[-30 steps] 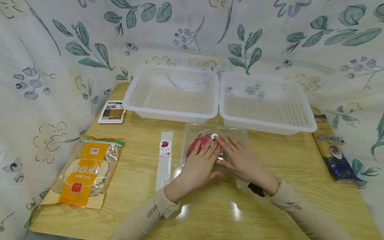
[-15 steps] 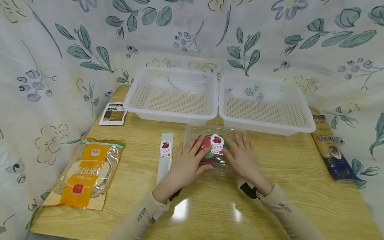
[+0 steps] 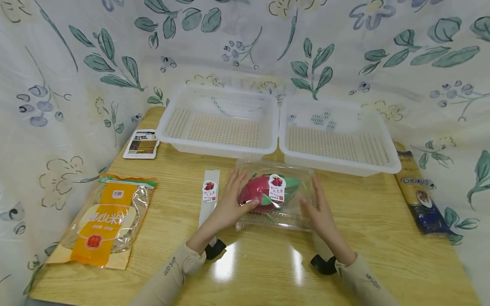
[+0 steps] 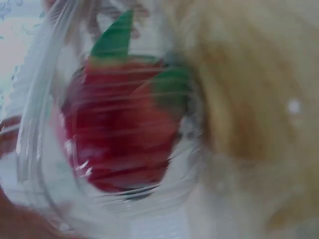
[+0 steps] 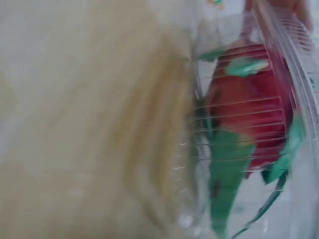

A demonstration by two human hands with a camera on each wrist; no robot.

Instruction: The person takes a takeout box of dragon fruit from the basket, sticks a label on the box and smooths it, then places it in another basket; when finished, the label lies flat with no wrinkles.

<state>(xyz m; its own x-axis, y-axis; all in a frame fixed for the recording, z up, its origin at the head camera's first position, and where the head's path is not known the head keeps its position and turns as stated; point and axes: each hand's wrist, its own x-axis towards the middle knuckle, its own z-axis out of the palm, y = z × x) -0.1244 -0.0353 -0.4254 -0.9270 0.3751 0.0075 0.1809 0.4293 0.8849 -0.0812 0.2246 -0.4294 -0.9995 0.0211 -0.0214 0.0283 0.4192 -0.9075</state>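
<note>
A clear plastic clamshell box [image 3: 291,221] sits near the middle of the table, with a pink-red dragon fruit [image 3: 254,191] with green leaf tips inside. On its lid is a white sticker [image 3: 277,187] with fruit pictures. My left hand [image 3: 227,206] holds the box's left side, thumb over the front of the lid. From the right side my right hand [image 3: 322,212] grips it, fingers along the wall. The left wrist view shows the red fruit [image 4: 119,129] blurred through the ribbed plastic wall. Leaves and the fruit [image 5: 249,104] also appear in the right wrist view.
Two white perforated baskets [image 3: 216,151] [image 3: 340,166] stand behind the box. To the left lie a strip with a sticker [image 3: 209,191], an orange snack-like bag [image 3: 103,221] and a small white packet [image 3: 141,144]. A gold-and-blue packet [image 3: 423,197] lies at the right edge.
Both hands have moved apart from the top of the lid out to the box's two sides, uncovering the fruit and sticker. They now hold the box by its sides.
</note>
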